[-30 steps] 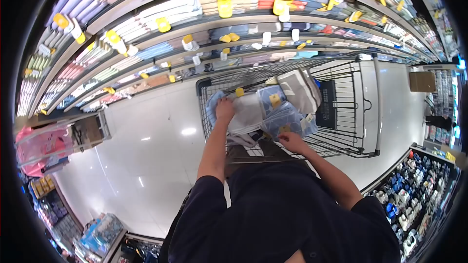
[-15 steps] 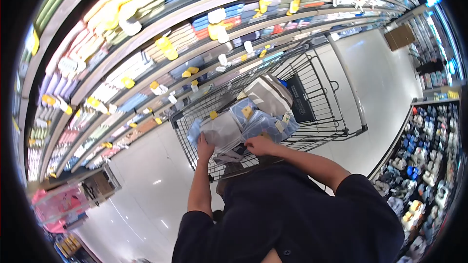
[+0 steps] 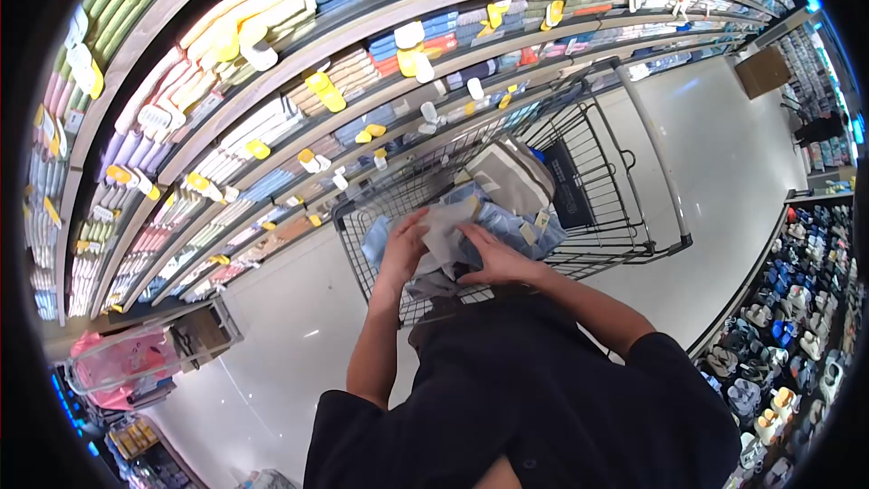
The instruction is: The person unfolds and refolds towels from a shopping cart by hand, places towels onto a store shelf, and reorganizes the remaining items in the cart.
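A light grey towel (image 3: 445, 228) is bunched up between my hands over the shopping cart (image 3: 597, 140). My left hand (image 3: 404, 246) has its fingers curled over the towel's left side. Against the right side, my right hand (image 3: 493, 256) grips it between thumb and fingers. Under and beside it lies a blue patterned cloth (image 3: 516, 228) with pale tags. Farther into the cart rests a folded beige-and-grey towel (image 3: 511, 179) with a white border. Darker grey fabric (image 3: 433, 285) shows below my hands, its shape partly hidden.
Shelves of folded towels (image 3: 339, 68) with yellow and white tags run along the left and far side. A rack of shoes (image 3: 769, 344) stands at right. A cardboard box (image 3: 762, 72) is farther up the aisle. Pink goods (image 3: 118, 367) hang at lower left.
Both hands have drawn closer together and lifted, gathering the grey towel from lying spread into a bunch. The view has shifted slightly.
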